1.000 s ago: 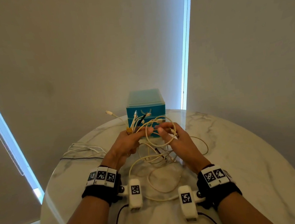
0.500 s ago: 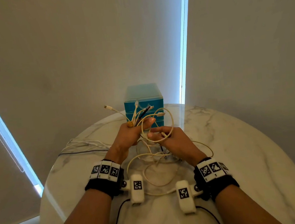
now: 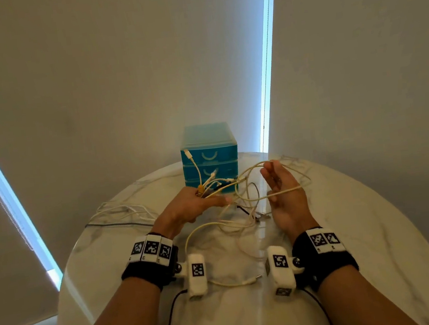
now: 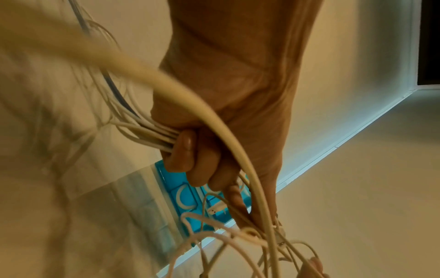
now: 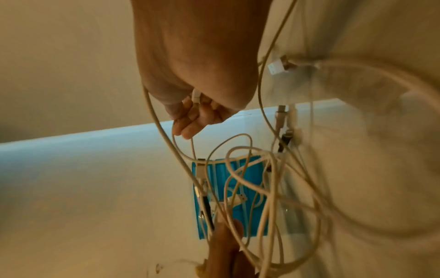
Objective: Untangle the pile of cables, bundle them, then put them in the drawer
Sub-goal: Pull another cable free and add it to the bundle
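Note:
On the round marble table (image 3: 351, 226) lies a tangle of cream cables (image 3: 232, 225). My left hand (image 3: 199, 200) grips a bunch of cable ends, with several plugs (image 3: 211, 177) fanning out above its fist. In the left wrist view its fingers (image 4: 188, 150) curl round the strands. My right hand (image 3: 278, 181) is raised to the right, palm turned left. A cream cable (image 3: 284, 191) crosses that palm and loops round the fingers. The right wrist view shows a white plug (image 5: 196, 96) tucked under its curled fingers (image 5: 190, 122). The teal drawer unit (image 3: 210, 160) stands behind, all drawers closed.
A separate bunch of white cables (image 3: 122, 212) lies at the table's left rim beside a dark straight strip. One loose cable end (image 3: 249, 281) lies near the front, between my wrists. Blinds and walls close in behind the table.
My hands have come apart. The right hand has swung out to the right and drawn a long cable loop out of the tangle. The left hand keeps its grip on the bunch.

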Motion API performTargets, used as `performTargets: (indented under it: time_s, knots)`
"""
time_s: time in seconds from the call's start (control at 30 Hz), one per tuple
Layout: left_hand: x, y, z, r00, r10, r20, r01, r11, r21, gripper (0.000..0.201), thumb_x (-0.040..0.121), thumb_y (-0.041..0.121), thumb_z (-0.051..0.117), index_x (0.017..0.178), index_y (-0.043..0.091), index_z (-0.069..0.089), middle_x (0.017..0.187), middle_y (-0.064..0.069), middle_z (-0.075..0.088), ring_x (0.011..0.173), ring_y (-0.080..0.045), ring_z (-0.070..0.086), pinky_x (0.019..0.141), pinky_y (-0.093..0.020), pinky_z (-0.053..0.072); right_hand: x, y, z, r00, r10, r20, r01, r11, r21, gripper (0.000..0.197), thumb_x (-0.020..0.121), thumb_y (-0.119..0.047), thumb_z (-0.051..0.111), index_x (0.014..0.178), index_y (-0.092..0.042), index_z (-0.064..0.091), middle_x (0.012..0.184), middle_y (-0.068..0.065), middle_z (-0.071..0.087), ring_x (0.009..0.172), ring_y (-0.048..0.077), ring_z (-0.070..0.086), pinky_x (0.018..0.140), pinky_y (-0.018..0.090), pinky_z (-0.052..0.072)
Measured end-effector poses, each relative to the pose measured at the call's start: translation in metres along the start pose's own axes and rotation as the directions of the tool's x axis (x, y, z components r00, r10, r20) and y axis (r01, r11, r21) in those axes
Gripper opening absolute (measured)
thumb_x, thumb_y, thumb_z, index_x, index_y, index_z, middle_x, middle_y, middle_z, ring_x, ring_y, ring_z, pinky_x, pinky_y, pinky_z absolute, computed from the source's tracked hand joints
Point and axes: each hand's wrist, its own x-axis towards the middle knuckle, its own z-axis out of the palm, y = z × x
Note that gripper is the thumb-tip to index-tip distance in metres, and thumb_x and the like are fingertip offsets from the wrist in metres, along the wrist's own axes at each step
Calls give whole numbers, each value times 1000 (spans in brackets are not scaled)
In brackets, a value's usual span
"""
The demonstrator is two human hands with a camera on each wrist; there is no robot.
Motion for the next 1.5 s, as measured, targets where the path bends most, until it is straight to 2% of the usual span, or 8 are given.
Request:
performTargets:
  time_s: [0.33,0.5,0.73,0.9,1.03,1.2,1.37,1.5]
  knots:
    - [-6,12,3,990,134,-40,-138,983,-124,22,91,41,83,109,30,84,67,31,70,56,18,57,56,-15,42,-14,-1,22,919,176,352,-287,911,295,24,110,-16,54,127,-5,68,137,15,72,124,20,73,67,18,60]
    - [-4,12,7,976,194,-100,-211,956,-205,22,96,33,79,115,23,80,51,26,61,50,15,56,49,-2,39,-17,4,23,890,274,364,-337,934,121,19,105,-15,56,104,-6,72,107,13,79,89,19,78,60,22,58]
    - [1,6,8,962,196,-192,-244,931,-272,19,87,36,87,104,25,86,87,16,81,73,13,68,55,-4,43,-14,7,25,844,374,384,-297,923,-244,21,101,-20,50,81,-15,56,72,5,50,64,18,50,53,28,34]
    - [3,5,8,945,209,-254,-279,918,-284,21,89,40,85,104,26,86,86,15,81,76,10,70,56,-5,44,-14,4,26,884,318,343,-185,912,-367,39,103,-13,54,68,-27,64,68,5,51,60,19,47,53,29,30]
    - [3,10,8,924,173,-341,-291,898,-331,19,92,39,83,93,20,84,54,20,62,50,5,54,51,-8,39,-19,7,29,913,153,378,26,903,-430,12,102,-21,71,95,-13,76,81,6,68,66,18,60,55,28,42]
    - [7,5,9,894,160,-419,-332,865,-377,30,89,45,85,95,16,85,56,11,55,53,-3,41,51,-17,37,-17,22,29,915,-103,391,327,757,-566,20,96,-35,80,107,-17,82,79,-10,73,65,3,65,55,16,48]
    - [8,7,5,861,91,-500,-348,823,-449,40,89,50,84,78,15,68,55,12,42,53,-7,36,57,-24,35,0,32,6,965,-98,243,258,519,-815,34,97,-56,72,106,-25,83,83,-5,79,81,10,74,82,36,61]
    - [9,6,4,877,55,-478,-320,809,-493,36,85,58,83,82,23,81,62,9,47,60,-9,38,67,-32,38,3,29,6,985,-58,164,168,571,-803,13,95,-33,75,105,-28,79,84,-3,76,75,16,69,68,33,55]
